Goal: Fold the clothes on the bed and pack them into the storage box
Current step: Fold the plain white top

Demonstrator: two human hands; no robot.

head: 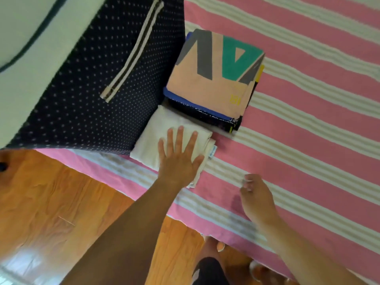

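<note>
Folded white garment (164, 138) lies under the flat, straight-fingered left hand (180, 155), its long axis running from the storage box (82, 83) toward the loosely curled, empty right hand (255, 194).

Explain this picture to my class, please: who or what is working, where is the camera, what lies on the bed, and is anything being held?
No machine here: a person works with two bare hands. The single picture comes from a camera worn on the person's head, looking forward and down, so you see their own arms reaching out.

The bed has a pink and pale striped cover. On it, near the edge, lies a folded white cloth. Just beyond it sits a stack of folded clothes, its top piece peach with grey and green shapes. Left of both stands the storage box, dark with small pale dots.

The left hand lies flat on the white cloth, fingers straight, pressing it. The right hand hovers over the cover, blurred, fingers loosely curled, seemingly holding nothing. Below is a wooden floor.
</note>
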